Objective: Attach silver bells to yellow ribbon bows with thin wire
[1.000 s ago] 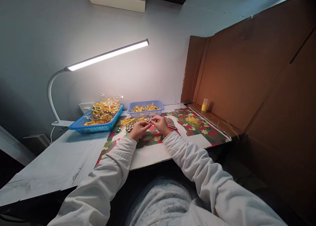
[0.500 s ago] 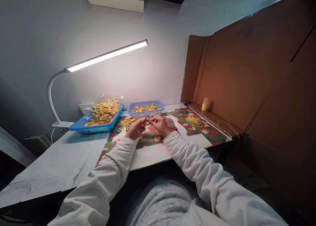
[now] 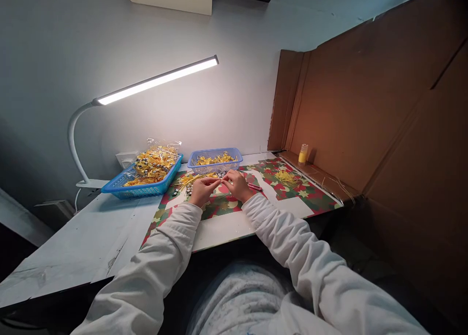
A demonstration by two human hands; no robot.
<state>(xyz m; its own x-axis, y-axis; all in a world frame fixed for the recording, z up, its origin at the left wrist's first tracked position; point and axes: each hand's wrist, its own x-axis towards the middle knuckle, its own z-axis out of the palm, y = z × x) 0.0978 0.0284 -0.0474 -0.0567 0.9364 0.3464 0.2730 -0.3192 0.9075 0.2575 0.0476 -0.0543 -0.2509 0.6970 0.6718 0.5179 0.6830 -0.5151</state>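
My left hand (image 3: 203,190) and my right hand (image 3: 237,186) meet fingertip to fingertip over the patterned mat (image 3: 226,206). Both are closed in a pinch, and whatever lies between the fingertips is too small to make out. Beyond and left of my left hand lie yellow ribbon-like pieces and cords (image 3: 188,180), with small silvery bits (image 3: 189,189) among them. A red-handled tool (image 3: 255,187) rests just right of my right hand, its far end hidden behind that hand.
A blue basket (image 3: 133,191) heaped with yellow pieces and clear plastic stands left. Behind my hands sits a smaller basket (image 3: 215,154) of yellow pieces. Yellow threads (image 3: 287,178) lie right, near a small bottle (image 3: 302,154). A lamp (image 3: 157,81) and cardboard wall (image 3: 365,96) flank the table.
My left hand has turned slightly, its fingers now straighter and reaching toward the right hand's fingertips. My right hand stays nearly in place.
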